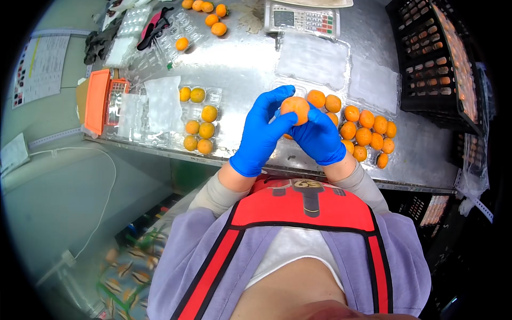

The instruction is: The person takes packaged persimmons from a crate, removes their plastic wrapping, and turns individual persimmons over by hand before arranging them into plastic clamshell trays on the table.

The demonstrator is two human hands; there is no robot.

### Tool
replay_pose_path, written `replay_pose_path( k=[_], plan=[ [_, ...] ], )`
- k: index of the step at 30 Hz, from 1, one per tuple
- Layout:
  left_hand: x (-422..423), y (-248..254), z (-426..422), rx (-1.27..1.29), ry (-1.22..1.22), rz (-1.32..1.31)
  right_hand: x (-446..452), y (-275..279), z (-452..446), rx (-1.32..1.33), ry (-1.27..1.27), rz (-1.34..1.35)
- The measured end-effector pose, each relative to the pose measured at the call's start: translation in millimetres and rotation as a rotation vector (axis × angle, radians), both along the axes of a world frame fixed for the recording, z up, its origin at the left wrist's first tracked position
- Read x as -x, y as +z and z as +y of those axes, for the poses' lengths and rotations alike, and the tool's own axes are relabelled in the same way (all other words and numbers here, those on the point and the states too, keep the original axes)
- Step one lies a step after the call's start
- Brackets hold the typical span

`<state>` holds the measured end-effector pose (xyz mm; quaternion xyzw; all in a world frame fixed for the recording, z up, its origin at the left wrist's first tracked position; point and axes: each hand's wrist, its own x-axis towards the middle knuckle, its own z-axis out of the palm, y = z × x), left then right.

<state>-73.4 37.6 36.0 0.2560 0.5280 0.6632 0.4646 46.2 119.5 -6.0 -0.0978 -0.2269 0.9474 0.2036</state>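
Both of my hands wear blue gloves and meet above the near part of the metal table. An orange fruit (295,110) is held up between them. My left hand (262,128) has its thumb and fingers on the fruit's left side. From the right, my right hand (320,136) holds the same fruit, its fingers partly hidden behind it. Just right of my hands, several orange fruits (364,136) sit in a clear plastic tray. More fruits lie behind my right hand, partly covered by it. A clear tray to the left holds several yellower fruits (206,129).
A scale (302,20) stands at the back of the metal table (240,64). Black crates (426,64) of fruit rise at the right. An orange basket (97,101) stands left. Clear trays (312,58) lie beyond my hands, and loose fruits (212,20) at the back left.
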Motion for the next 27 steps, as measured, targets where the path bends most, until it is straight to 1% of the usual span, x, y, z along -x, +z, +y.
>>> replay_pose_path(
  k=[1,5,7,8,10,17,20,22,23,25,26,27],
  plan=[
    [-1,-2,1,-0.004,0.007,0.107,1,1,0,-0.074,-0.009,-0.006],
    [6,-7,4,-0.016,-0.011,0.134,2,2,1,-0.107,-0.014,-0.048],
    [11,-4,3,0.002,-0.077,0.164,-1,-6,0,-0.023,-0.026,-0.050],
    [13,-2,2,0.003,-0.079,0.163,-2,-9,0,-0.022,-0.028,-0.051],
    [17,0,0,0.015,-0.148,0.207,-3,-11,1,0.079,-0.014,-0.006],
    [17,0,0,-0.023,-0.144,0.203,-2,-5,2,0.089,-0.040,-0.035],
    [16,-3,1,-0.011,-0.126,0.131,-2,-6,4,0.068,-0.010,0.003],
    [15,-9,2,-0.046,-0.005,0.119,2,4,3,-0.375,-0.231,-0.244],
    [16,-11,2,-0.046,-0.006,0.119,3,8,3,-0.374,-0.231,-0.245],
    [18,-14,1,0.044,-0.008,-0.171,3,15,3,-0.938,-0.499,-0.436],
    [19,-12,1,0.044,-0.009,-0.171,2,12,5,-0.938,-0.500,-0.437],
    [19,-9,2,0.098,-0.096,-0.286,1,7,7,-1.047,-0.531,-0.462]
  ],
)
